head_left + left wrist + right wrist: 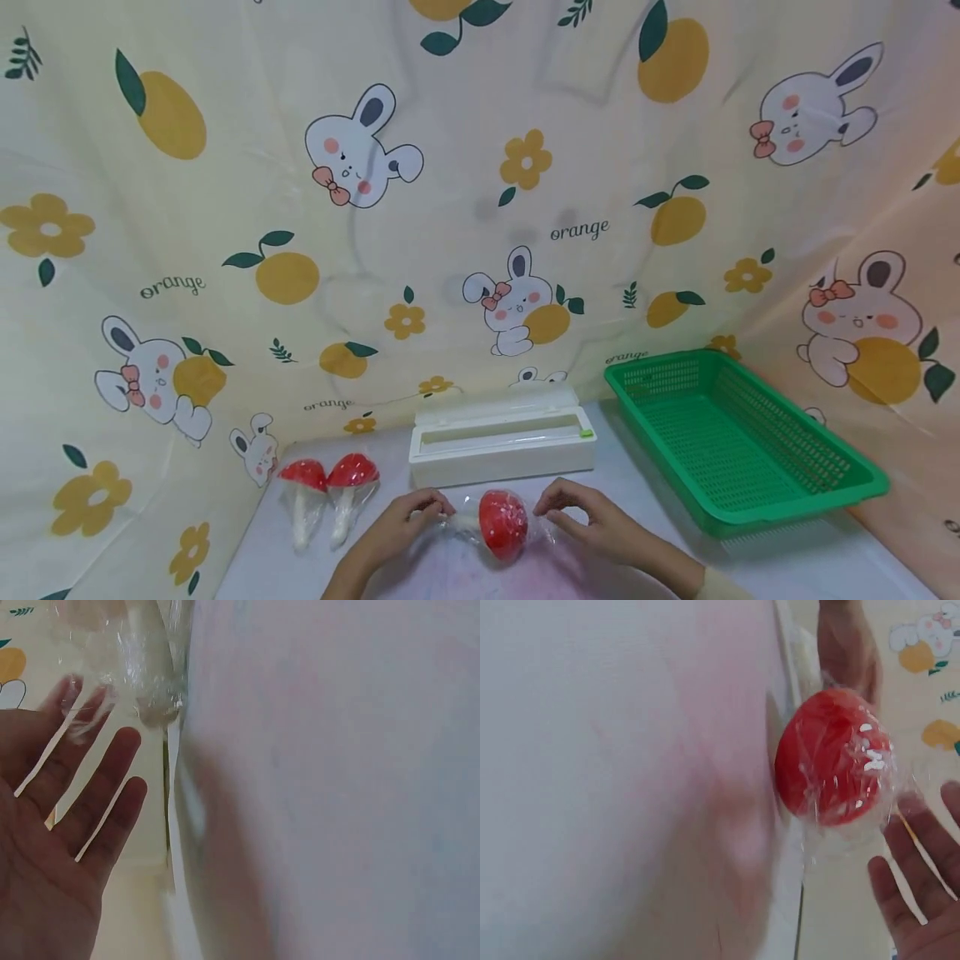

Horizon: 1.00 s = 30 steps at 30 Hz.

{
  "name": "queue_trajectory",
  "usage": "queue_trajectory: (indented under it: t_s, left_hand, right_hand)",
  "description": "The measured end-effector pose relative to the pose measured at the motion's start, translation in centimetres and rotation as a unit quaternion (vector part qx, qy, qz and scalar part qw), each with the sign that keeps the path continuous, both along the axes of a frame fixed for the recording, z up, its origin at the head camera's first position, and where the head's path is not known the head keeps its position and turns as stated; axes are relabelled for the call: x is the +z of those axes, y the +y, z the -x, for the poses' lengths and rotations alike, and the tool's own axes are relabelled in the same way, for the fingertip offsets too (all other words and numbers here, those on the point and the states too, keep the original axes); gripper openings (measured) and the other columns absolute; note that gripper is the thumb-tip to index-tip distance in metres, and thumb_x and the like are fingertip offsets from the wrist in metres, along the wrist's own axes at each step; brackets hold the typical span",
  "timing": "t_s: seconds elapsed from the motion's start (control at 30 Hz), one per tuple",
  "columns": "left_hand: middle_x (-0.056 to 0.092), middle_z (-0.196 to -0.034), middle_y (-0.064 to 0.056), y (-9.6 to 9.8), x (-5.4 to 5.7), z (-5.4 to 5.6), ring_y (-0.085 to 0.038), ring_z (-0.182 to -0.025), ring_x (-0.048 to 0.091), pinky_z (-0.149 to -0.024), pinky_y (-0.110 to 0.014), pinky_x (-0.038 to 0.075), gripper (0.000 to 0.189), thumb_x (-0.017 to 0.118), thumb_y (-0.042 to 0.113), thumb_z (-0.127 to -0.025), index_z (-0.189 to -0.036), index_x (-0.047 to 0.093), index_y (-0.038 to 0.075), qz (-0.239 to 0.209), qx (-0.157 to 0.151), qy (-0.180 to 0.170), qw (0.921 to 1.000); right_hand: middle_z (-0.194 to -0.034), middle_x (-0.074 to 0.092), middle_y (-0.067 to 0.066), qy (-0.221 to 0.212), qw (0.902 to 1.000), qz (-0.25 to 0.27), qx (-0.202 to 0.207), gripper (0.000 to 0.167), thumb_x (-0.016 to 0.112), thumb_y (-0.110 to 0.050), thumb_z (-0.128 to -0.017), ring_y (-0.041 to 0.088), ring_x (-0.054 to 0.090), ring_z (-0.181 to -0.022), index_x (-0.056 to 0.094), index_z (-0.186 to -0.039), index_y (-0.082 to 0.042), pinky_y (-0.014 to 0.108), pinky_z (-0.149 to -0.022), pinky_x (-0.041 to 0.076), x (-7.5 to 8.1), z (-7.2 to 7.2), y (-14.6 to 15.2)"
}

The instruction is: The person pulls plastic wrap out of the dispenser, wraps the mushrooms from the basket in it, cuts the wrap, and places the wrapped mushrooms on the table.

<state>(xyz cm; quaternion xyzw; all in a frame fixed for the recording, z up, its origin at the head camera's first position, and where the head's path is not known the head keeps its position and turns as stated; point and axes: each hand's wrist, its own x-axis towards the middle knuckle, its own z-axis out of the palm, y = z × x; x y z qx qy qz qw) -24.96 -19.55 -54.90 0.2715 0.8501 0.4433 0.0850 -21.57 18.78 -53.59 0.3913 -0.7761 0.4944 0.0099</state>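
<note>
A toy mushroom with a red, white-spotted cap lies on its side in clear cling film, stem toward my left hand. In the head view my left hand pinches the film at the stem end. Just past the cap, my right hand pinches loose film between thumb and forefinger. The right wrist view shows the film-covered red cap close up, beside the spread fingers of my right hand. In the left wrist view, crumpled film meets the fingertips of my left hand; its thumb is hidden.
Behind the hands stands a white cling film dispenser, lid raised, with a green slider. Two wrapped mushrooms, one beside another, lie at the left. A green plastic basket sits at the right. Printed cloth hangs behind.
</note>
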Motion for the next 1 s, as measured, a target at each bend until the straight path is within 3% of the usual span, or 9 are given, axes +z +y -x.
queue_trajectory:
  t_s: [0.07,0.17,0.3,0.43,0.53,0.73,0.87,1.0]
  left_hand:
    - [0.076,-0.114,0.004,0.3,-0.3,0.2,-0.012,-0.109,0.069,-0.098,-0.032,0.056,0.014,0.063,0.019,-0.109,-0.12,0.071,0.019,-0.007,-0.005,0.006,0.9999]
    - [0.073,-0.12,0.002,0.8,-0.6,0.5,-0.016,-0.109,0.067,-0.097,-0.033,0.057,0.029,0.075,0.014,-0.101,-0.129,0.069,0.019,0.009,-0.006,0.032,0.9994]
    - [0.063,-0.134,0.003,1.6,-0.7,0.7,-0.024,-0.125,0.057,-0.108,-0.048,0.053,0.045,0.085,0.023,-0.093,-0.135,0.07,0.027,0.062,0.012,0.083,0.9945]
    - [0.057,-0.148,-0.001,2.4,-0.5,0.9,-0.034,-0.141,0.049,-0.116,-0.063,0.043,0.055,0.089,0.026,-0.089,-0.14,0.068,0.027,0.095,0.01,0.135,0.9862]
    - [0.062,-0.147,0.003,3.1,-0.4,1.0,-0.031,-0.141,0.053,-0.116,-0.06,0.045,0.059,0.09,0.027,-0.087,-0.142,0.067,0.028,0.104,0.013,0.114,0.9879]
    - [0.075,-0.124,0.003,4.5,-0.3,0.8,-0.021,-0.122,0.068,-0.108,-0.046,0.054,0.041,0.088,0.02,-0.089,-0.128,0.075,0.018,0.103,0.014,0.085,0.991]
    - [0.078,-0.107,0.004,5.5,0.1,0.8,-0.01,-0.104,0.071,-0.095,-0.035,0.06,0.024,0.086,0.012,-0.09,-0.114,0.08,0.013,0.109,0.017,0.078,0.9908]
    - [0.078,-0.093,0.004,6.3,0.3,0.6,-0.004,-0.089,0.069,-0.083,-0.027,0.061,0.012,0.083,0.005,-0.091,-0.102,0.083,0.009,0.12,0.019,0.087,0.9888]
  right_hand:
    - [-0.114,0.074,0.007,-0.003,0.9999,0.012,-0.003,0.015,0.068,-0.01,-0.106,0.02,0.072,-0.108,0.067,-0.121,-0.012,0.038,-0.097,0.061,-0.3,0.3,-0.5]
    - [-0.114,0.071,0.014,0.001,0.9998,0.021,-0.003,0.031,0.079,-0.008,-0.097,0.023,0.072,-0.1,0.065,-0.125,-0.006,0.036,-0.089,0.063,-0.8,0.7,-1.2]
    - [-0.115,0.068,0.019,0.03,0.9993,0.018,-0.011,0.057,0.087,-0.004,-0.088,0.021,0.071,-0.09,0.059,-0.138,0.001,0.033,-0.08,0.064,-1.4,1.2,-2.0]
    - [-0.115,0.066,0.013,0.034,0.9984,-0.022,-0.039,0.069,0.09,-0.008,-0.086,0.012,0.066,-0.086,0.058,-0.147,0.001,0.028,-0.074,0.062,-1.7,1.7,-2.6]
    - [-0.12,0.064,0.005,0.027,0.9939,-0.072,-0.08,0.065,0.089,-0.018,-0.088,0.009,0.062,-0.091,0.063,-0.146,-0.005,0.027,-0.076,0.06,-1.7,1.8,-3.0]
    - [-0.134,0.072,0.009,0.057,0.9793,-0.155,-0.117,0.056,0.083,-0.018,-0.095,0.027,0.07,-0.119,0.065,-0.147,-0.009,0.044,-0.098,0.061,-1.4,1.5,-3.3]
    - [-0.133,0.075,0.006,0.029,0.9749,-0.183,-0.124,0.049,0.079,-0.016,-0.098,0.024,0.072,-0.122,0.067,-0.144,-0.007,0.046,-0.101,0.059,-0.9,1.4,-3.9]
    - [-0.128,0.077,0.001,0.008,0.9724,-0.196,-0.127,0.042,0.077,-0.016,-0.098,0.017,0.074,-0.117,0.071,-0.14,-0.011,0.04,-0.098,0.061,-0.3,1.2,-4.2]
